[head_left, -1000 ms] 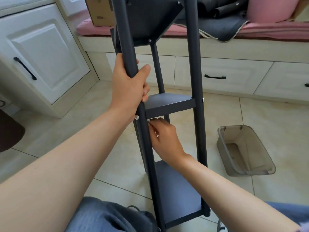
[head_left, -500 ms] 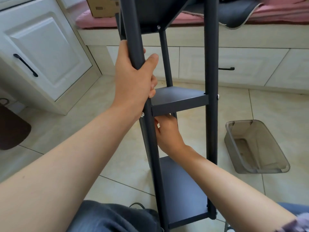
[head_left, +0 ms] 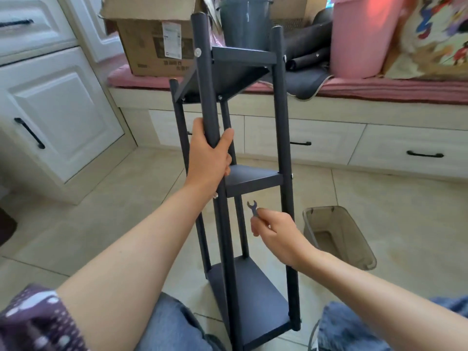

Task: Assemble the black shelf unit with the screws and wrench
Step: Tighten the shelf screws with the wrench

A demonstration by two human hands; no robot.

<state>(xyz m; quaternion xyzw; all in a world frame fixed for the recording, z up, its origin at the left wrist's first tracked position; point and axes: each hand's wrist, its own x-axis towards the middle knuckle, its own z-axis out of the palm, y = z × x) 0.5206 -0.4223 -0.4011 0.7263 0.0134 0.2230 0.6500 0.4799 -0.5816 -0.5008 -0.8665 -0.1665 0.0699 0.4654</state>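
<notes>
The black shelf unit [head_left: 283,138] stands upright on the tiled floor between my knees, with three shelves fixed between its round posts. My left hand [head_left: 209,158] grips the near left post just above the middle shelf [head_left: 253,177]. A silver screw head [head_left: 215,195] shows on that post right below my left wrist. My right hand [head_left: 276,233] is out in front of the unit, below the middle shelf, and pinches a small flat wrench [head_left: 252,207] whose open jaw points up. Other screws [head_left: 197,52] sit at the top shelf corners.
A translucent grey bin [head_left: 342,239] stands on the floor to the right of the unit. Behind it runs a window bench with drawers [head_left: 304,138], holding a cardboard box [head_left: 154,44], a grey bucket and a pink container [head_left: 364,36]. White cabinets [head_left: 58,117] stand left.
My right hand has come out from behind the near left post under the middle shelf and now holds the wrench free in front. The view has tilted up, showing the top shelf.
</notes>
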